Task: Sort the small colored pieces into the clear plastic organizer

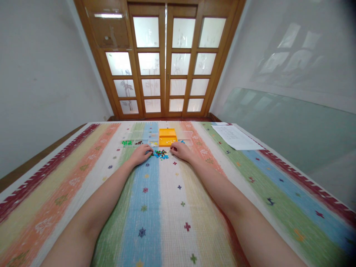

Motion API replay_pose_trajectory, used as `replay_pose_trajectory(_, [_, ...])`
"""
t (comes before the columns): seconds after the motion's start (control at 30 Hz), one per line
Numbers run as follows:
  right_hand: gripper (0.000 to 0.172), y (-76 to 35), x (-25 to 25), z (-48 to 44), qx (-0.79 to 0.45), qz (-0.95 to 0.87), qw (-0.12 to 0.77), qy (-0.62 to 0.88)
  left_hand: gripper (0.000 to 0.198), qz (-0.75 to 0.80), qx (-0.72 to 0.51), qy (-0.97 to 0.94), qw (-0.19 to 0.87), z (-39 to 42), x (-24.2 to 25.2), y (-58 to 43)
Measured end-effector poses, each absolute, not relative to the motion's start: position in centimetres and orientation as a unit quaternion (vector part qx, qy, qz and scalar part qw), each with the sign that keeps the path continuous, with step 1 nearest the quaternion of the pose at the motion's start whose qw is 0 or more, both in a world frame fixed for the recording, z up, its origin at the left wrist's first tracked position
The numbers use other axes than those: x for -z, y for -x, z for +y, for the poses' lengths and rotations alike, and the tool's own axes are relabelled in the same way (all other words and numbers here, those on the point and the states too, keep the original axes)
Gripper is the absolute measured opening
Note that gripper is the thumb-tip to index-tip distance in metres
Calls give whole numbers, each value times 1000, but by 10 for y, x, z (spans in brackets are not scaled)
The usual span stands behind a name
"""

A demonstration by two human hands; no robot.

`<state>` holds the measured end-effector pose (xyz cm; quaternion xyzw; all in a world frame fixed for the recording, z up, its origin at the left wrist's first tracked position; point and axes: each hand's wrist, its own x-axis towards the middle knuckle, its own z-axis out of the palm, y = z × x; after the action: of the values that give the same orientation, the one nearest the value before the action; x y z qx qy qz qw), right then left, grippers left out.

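A loose pile of tiny mixed-colour pieces (161, 154) lies on the striped tablecloth between my hands. My left hand (141, 154) rests at the pile's left edge, its fingers bent together; what they hold, if anything, is too small to see. On the right side, my right hand (180, 151) has its thumb and fingers closed beside the pile, its contents also unclear. Just beyond stands an open yellow box (167, 132) with pale pieces inside. Clear boxes flank it, holding green pieces (127, 142), dark brown pieces (138, 142), yellow pieces (154, 143) and blue pieces (182, 141).
White paper sheets (236, 137) lie at the table's far right. The patterned tablecloth (172, 207) covers the table. A glass panel (286, 126) leans along the right wall, and wooden doors with glass panes (166, 59) stand beyond the far edge.
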<state>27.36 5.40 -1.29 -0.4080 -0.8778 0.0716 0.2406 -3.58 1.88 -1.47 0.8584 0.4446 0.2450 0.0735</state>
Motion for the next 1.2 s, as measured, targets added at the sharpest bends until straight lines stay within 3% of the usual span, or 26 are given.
replay_pose_trajectory(0.17, [12, -278, 11, 57, -1, -814, 342, 469, 22, 443, -246, -859, 73, 19, 16, 36])
replay_pose_trajectory(0.43, [12, -286, 13, 70, -10, -755, 369, 543, 22, 441, -252, -858, 74, 20, 17, 36])
replay_pose_trajectory(0.9, [20, -287, 16, 70, -58, -769, 350, 532, 21, 447, -250, -856, 69, 19, 16, 36])
replay_pose_trajectory(1.2, [19, -274, 9, 53, -44, -868, 259, 421, 23, 445, -249, -857, 76, 19, 15, 36])
